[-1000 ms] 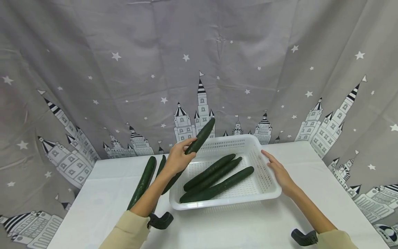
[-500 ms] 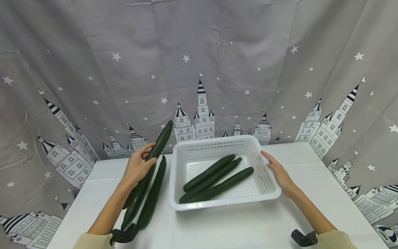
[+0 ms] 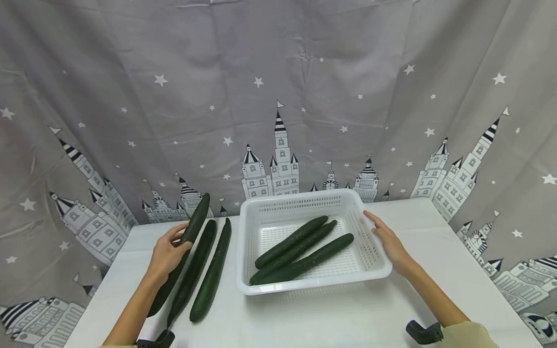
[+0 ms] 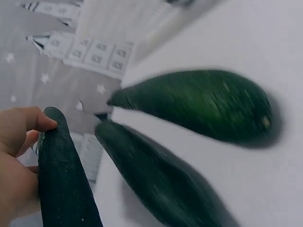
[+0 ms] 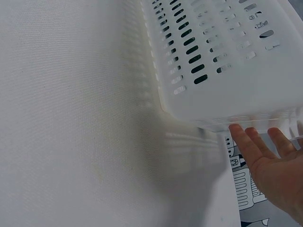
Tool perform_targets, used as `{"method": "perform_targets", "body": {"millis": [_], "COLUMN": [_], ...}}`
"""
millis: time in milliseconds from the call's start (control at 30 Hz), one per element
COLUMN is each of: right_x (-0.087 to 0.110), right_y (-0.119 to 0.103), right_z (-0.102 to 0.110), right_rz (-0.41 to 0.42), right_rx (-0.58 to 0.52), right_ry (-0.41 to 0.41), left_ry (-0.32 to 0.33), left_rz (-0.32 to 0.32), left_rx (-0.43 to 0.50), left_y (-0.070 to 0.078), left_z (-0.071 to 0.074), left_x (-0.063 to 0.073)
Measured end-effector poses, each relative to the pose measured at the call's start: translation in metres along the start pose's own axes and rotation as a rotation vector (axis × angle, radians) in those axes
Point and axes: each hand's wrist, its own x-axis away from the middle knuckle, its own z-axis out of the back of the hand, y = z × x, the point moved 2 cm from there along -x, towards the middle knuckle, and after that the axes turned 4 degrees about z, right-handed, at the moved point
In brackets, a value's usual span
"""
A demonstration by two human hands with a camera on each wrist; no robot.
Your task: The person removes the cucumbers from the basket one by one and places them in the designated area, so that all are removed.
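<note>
My left hand (image 3: 167, 251) grips a dark green cucumber (image 3: 197, 220) around its middle, at the left of the table; thumb and fingers wrap it in the left wrist view. Just right of it lie two more cucumbers, a middle cucumber (image 3: 193, 270) and a right-hand cucumber (image 3: 212, 275), side by side on the white cloth. A white perforated basket (image 3: 313, 286) holds three cucumbers (image 3: 300, 258) lying slanted on its floor. My right hand (image 3: 391, 244) rests with extended fingers against the basket's right side; the right wrist view shows those fingertips at the basket wall (image 5: 227, 94).
The white-covered table (image 3: 322, 319) ends at the back against a grey curtain (image 3: 261, 121) printed with castles and stars. A black wrist mount (image 3: 424, 332) sits on the right forearm. The basket stands near the table's back edge.
My left hand has carried its cucumber leftward from above the basket's left edge, past the two loose cucumbers, to the table's left side. My right hand stays at the basket.
</note>
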Motion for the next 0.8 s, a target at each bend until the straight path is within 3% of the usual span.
{"method": "perform_targets", "body": {"millis": [167,400,800], "right_x": [0.0,-0.001,-0.001], "right_y": [0.0,-0.001,-0.002], "right_z": [0.0,-0.002,-0.002], "right_rz": [-0.006,-0.004,-0.019], "right_rx": [0.007,0.01,0.05], "right_ry": [0.008,0.008,0.027], "left_ry": [-0.004,-0.035,-0.052], "left_rz": [0.027,0.068,0.1], "left_rx": [0.006,-0.016,0.025], "left_y": [-0.025,-0.047,-0.06], "left_z": [0.001,-0.003,-0.015], "left_x": [-0.004,-0.007,-0.007]}}
